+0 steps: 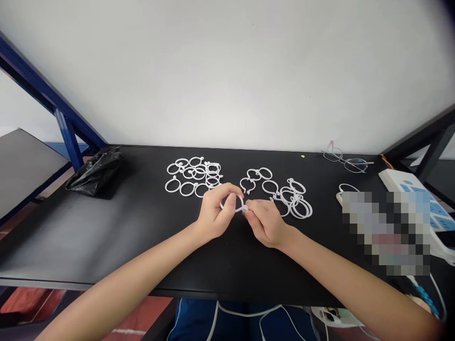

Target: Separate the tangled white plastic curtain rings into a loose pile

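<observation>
My left hand [213,215] and my right hand [266,227] meet above the black counter [106,237]. Both are closed on one white plastic ring [239,208], which I pinch between the fingertips, each hand on one side of it. Just behind the left hand lies a group of white rings [194,176], some of them overlapping. Behind the right hand is a second group of rings [286,193], and several of these look open. Far to the left of the hands rests a crumpled black plastic bag [95,170]. Far to the right, near the wall, a pair of eyeglasses [346,161] lies on the counter.
</observation>
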Motion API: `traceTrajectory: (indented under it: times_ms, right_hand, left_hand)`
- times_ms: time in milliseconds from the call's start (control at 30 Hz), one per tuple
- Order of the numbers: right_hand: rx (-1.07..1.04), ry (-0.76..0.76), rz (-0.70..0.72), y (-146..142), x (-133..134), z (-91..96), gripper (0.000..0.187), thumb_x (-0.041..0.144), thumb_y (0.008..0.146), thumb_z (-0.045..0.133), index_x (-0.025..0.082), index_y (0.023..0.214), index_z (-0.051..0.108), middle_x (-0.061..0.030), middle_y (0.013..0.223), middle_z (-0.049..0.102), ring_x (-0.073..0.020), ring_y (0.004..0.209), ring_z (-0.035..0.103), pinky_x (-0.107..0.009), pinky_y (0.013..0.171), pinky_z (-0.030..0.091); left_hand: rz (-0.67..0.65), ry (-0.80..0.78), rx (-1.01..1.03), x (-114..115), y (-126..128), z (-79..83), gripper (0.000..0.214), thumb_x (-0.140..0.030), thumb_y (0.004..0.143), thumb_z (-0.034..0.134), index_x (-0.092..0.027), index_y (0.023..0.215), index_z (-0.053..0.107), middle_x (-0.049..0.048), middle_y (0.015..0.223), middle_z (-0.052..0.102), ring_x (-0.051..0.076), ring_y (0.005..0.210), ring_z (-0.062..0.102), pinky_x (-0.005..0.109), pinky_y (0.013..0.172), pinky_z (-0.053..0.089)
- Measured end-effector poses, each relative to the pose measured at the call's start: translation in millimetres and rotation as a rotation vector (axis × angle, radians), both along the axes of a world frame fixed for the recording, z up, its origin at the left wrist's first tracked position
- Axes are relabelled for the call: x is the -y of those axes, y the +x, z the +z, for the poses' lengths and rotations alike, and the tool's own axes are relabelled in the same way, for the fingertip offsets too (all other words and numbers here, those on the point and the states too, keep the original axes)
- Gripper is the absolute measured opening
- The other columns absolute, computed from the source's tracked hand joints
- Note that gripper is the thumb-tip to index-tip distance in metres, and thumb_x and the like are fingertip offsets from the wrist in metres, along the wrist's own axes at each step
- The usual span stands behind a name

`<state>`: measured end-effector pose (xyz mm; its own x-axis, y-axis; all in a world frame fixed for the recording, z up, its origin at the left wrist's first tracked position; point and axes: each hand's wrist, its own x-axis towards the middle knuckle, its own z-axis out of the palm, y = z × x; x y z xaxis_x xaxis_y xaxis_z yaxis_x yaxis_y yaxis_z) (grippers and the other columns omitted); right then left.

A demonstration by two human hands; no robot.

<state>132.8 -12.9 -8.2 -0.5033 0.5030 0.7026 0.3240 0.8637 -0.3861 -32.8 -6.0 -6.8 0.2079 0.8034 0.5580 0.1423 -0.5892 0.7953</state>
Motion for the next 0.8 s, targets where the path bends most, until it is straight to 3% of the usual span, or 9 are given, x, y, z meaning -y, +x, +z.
traceTrajectory:
  times_ms: [200, 500, 667, 800]
  right_hand:
    - [-0.049, -0.006, 0.007, 1, 1, -4.9, 0.023, 0.016, 0.098, 0.032, 0.022, 0.079, 0.043, 0.0027, 0.057, 0.046, -0.0124, 0.047, 0.043, -0.026, 0.047, 0.036]
    - [-0.046, 0.03, -0.113, 1, -1, -2.4, 0.025, 0.017, 0.097, 0.038, 0.022, 0.073, 0.043, 0.0043, 0.052, 0.041, -0.0113, 0.044, 0.038, -0.026, 0.045, 0.033]
    - [-0.053, -0.01, -0.074, 2, -1, -4.7, 0.025, 0.016, 0.097, 0.035, 0.023, 0.075, 0.042, 0.0038, 0.054, 0.043, -0.0121, 0.045, 0.04, -0.026, 0.046, 0.034]
    - [-0.074, -0.004, -0.044, 3, -2, -8.2, 0.024, 0.017, 0.097, 0.034, 0.023, 0.076, 0.043, 0.003, 0.055, 0.046, -0.0132, 0.046, 0.043, -0.026, 0.048, 0.036]
  left_hand:
    - [-0.034, -0.057, 0.059, 3, 4, -0.9, 0.041, -0.044, 0.098, 0.035, -0.016, 0.086, 0.062, -0.0008, 0.062, 0.052, 0.01, 0.053, 0.044, 0.025, 0.054, 0.037]
    - [0.09, -0.1, -0.026, 8, 8, 4.0, 0.029, -0.036, 0.095, 0.04, -0.017, 0.084, 0.058, -0.0023, 0.062, 0.053, 0.009, 0.052, 0.043, 0.024, 0.053, 0.037]
    - [0.108, -0.058, -0.06, 10, 9, 7.1, 0.024, -0.032, 0.093, 0.041, -0.017, 0.083, 0.057, -0.0043, 0.056, 0.048, 0.009, 0.049, 0.04, 0.023, 0.051, 0.035]
    - [0.122, -0.067, -0.09, 12, 8, 10.2, 0.024, -0.031, 0.092, 0.041, -0.017, 0.082, 0.058, -0.0028, 0.059, 0.052, 0.009, 0.05, 0.042, 0.024, 0.052, 0.036]
